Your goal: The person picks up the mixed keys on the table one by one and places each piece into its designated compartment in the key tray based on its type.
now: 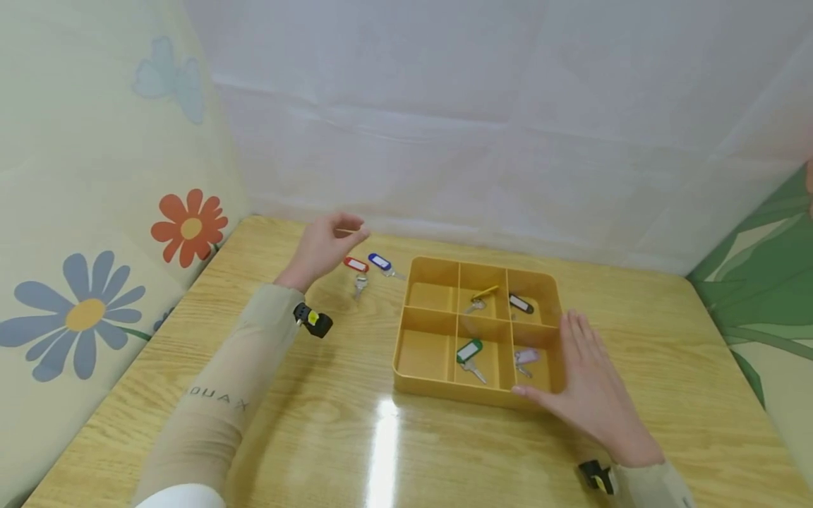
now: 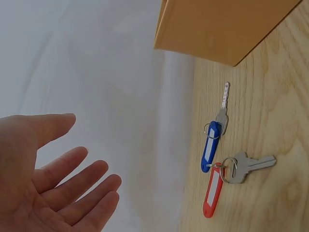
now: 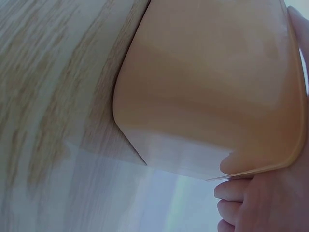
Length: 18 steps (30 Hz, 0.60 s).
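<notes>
My left hand hovers above the table near the wall, thumb and fingers apart; its palm holds nothing in the left wrist view. Below it lie a key with a red tag and a key with a blue tag, side by side on the wood. My right hand rests on the near right corner of a yellow divided box, fingers straight along its side and thumb at its front rim. Inside are keys with a green tag, a purple tag, a yellow tag and a black tag.
The wooden table meets a white cloth backdrop behind the box. Flower-printed panels stand at both sides. The box has six compartments; the two loose keys lie left of its far left corner.
</notes>
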Tool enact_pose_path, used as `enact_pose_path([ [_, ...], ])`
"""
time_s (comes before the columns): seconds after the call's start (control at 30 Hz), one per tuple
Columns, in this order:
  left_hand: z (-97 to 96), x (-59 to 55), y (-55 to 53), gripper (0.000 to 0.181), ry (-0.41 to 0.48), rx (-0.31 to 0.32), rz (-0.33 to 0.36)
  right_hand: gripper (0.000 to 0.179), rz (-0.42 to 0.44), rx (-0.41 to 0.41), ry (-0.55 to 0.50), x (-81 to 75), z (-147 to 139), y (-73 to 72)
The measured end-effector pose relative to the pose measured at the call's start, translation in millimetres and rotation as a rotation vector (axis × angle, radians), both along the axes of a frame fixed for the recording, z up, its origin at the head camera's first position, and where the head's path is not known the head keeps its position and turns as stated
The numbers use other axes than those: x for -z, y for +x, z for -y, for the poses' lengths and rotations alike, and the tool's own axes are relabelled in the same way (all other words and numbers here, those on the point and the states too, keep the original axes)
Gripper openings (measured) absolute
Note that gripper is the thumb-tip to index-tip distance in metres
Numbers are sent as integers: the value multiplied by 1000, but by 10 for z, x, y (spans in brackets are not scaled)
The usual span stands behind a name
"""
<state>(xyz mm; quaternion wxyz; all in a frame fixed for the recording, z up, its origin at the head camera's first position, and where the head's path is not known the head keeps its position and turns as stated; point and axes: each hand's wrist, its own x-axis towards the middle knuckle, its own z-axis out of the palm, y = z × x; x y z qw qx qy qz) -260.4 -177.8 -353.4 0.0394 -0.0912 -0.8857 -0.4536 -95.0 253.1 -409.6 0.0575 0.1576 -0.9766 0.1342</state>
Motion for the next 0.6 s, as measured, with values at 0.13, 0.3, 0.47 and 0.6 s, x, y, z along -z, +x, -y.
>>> enact_pose_path([
  [0.13, 15, 8, -88, 45, -4, -5, 10, 128, -1, 0, 0, -1, -2, -2],
  [0.3, 51, 29, -176, 48, -35, -8, 49, 128, 5, 1, 5, -9, 8, -7],
  [0.47, 99, 68, -236, 55, -52, 1, 79, 129, 9, 6, 7, -17, 19, -13],
  [0.6, 122, 119, -286, 58, -55, 9, 93, 129, 15, 10, 10, -19, 11, -18],
])
